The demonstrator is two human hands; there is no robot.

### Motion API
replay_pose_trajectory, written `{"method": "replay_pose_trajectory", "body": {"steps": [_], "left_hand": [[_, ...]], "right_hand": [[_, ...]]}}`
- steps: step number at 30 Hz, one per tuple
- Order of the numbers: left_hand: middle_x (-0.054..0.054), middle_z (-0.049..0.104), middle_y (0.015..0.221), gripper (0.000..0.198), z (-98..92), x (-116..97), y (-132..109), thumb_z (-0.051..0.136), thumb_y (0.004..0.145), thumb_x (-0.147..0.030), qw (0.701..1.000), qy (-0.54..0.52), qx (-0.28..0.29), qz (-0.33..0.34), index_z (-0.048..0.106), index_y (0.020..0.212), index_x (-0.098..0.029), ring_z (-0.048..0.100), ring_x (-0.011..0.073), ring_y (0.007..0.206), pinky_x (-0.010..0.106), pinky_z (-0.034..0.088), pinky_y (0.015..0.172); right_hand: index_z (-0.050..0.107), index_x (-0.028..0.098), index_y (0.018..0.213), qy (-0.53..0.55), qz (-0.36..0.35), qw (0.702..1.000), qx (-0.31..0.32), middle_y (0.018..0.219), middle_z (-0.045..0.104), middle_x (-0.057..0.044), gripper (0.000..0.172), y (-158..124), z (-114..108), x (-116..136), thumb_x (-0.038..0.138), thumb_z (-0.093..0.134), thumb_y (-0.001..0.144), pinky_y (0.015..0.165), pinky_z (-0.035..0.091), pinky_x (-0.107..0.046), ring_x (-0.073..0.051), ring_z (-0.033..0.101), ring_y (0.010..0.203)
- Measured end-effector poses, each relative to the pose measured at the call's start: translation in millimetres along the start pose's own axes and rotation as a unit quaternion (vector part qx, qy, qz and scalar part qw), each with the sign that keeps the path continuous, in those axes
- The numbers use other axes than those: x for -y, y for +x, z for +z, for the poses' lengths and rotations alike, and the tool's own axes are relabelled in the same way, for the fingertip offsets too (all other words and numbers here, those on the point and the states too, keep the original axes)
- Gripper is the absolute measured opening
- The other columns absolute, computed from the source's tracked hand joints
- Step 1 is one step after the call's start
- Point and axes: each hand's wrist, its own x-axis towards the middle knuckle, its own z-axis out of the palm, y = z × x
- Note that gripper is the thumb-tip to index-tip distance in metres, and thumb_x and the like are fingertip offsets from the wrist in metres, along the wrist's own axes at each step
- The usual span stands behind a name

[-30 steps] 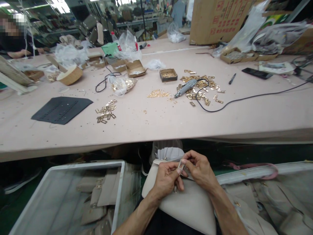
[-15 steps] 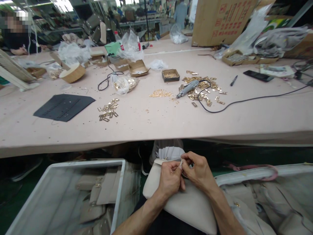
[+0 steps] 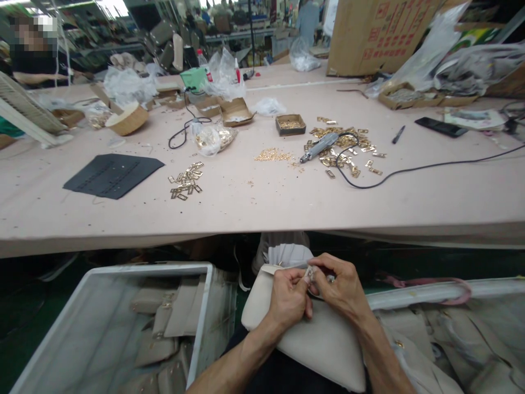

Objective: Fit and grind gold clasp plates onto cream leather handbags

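Note:
A cream handbag [image 3: 318, 350] lies across my lap, its flap edge toward the table. My left hand [image 3: 289, 298] rests on the bag, thumb and fingers pinching a small pale tab [image 3: 308, 272] at its upper edge. From the other side my right hand [image 3: 339, 284] meets it, fingertips closed on the same tab. A small shiny spot shows between the fingertips, too small to name. Both hands are closed and nearly touching, and they cover part of the bag's upper edge.
At left a white bin [image 3: 200, 323] holds several beige bags; another bin [image 3: 394, 298] with bags stands at right. On the table [image 3: 246, 213] lie gold metal plates [image 3: 186, 181], tiny gold pieces [image 3: 273, 155], an electric screwdriver [image 3: 320, 146] with a cord, and a dark sheet [image 3: 112, 175].
The view has shifted slightly. My right fingers have moved a little at the tab, and more of the small shiny spot shows between the fingertips. The handbag stays in my lap.

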Motion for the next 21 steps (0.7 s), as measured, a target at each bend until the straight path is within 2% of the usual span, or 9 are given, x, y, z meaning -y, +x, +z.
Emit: {"method": "replay_pose_trajectory", "body": {"steps": [2,7,10,13,18,21], "left_hand": [[-0.001,0.053,0.041,0.034,-0.3,0,0,0.066,0.086,-0.044,1.000,0.006,0.004,0.000,0.064,0.073,-0.012,0.046,0.0109,0.026,0.016,0.027,0.027],[0.000,0.056,0.046,0.035,-1.2,1,2,0.068,0.083,-0.045,1.000,-0.005,-0.001,-0.007,0.065,0.074,-0.012,0.048,0.0112,0.027,0.017,0.026,0.026],[0.000,0.055,0.045,0.036,-1.1,0,3,0.067,0.084,-0.046,1.000,-0.004,-0.002,-0.003,0.064,0.072,-0.012,0.049,0.0116,0.027,0.016,0.026,0.026],[0.001,0.055,0.044,0.036,-0.9,-2,3,0.065,0.085,-0.045,1.000,-0.003,0.005,0.001,0.063,0.071,-0.012,0.049,0.0112,0.027,0.016,0.026,0.027],[0.005,0.061,0.047,0.035,-3.5,-3,2,0.067,0.085,-0.044,0.998,-0.034,0.042,-0.014,0.067,0.081,-0.009,0.054,0.0130,0.031,0.016,0.036,0.031],[0.008,0.069,0.062,0.038,-4.2,-4,1,0.071,0.083,-0.045,0.997,-0.057,0.052,-0.013,0.069,0.087,-0.007,0.060,0.0140,0.037,0.017,0.043,0.034]], "right_hand": [[0.073,0.018,0.094,-0.005,0.008,1.000,0.000,0.080,0.066,-0.002,0.015,0,1,2,0.022,0.058,0.090,0.064,0.049,-0.027,-0.015,0.062,0.068],[0.072,0.018,0.093,-0.006,0.027,0.999,-0.022,0.082,0.068,-0.003,0.023,-1,4,0,0.018,0.049,0.090,0.067,0.050,-0.027,-0.017,0.065,0.071],[0.072,0.018,0.099,0.038,0.060,0.997,-0.002,0.086,0.068,-0.004,0.018,-1,4,-2,0.027,0.058,0.093,0.067,0.052,-0.027,-0.018,0.066,0.074],[0.072,0.019,0.103,0.069,0.085,0.994,0.019,0.086,0.068,-0.004,0.020,-2,4,-5,0.034,0.066,0.093,0.067,0.053,-0.027,-0.018,0.066,0.075],[0.073,0.017,0.104,0.168,0.155,0.973,0.013,0.083,0.069,-0.005,0.029,-3,6,-10,0.041,0.074,0.088,0.063,0.053,-0.027,-0.019,0.064,0.072],[0.073,0.014,0.099,0.216,0.198,0.956,-0.011,0.079,0.069,-0.006,0.037,-2,7,-12,0.046,0.080,0.081,0.056,0.051,-0.027,-0.019,0.063,0.064]]}}
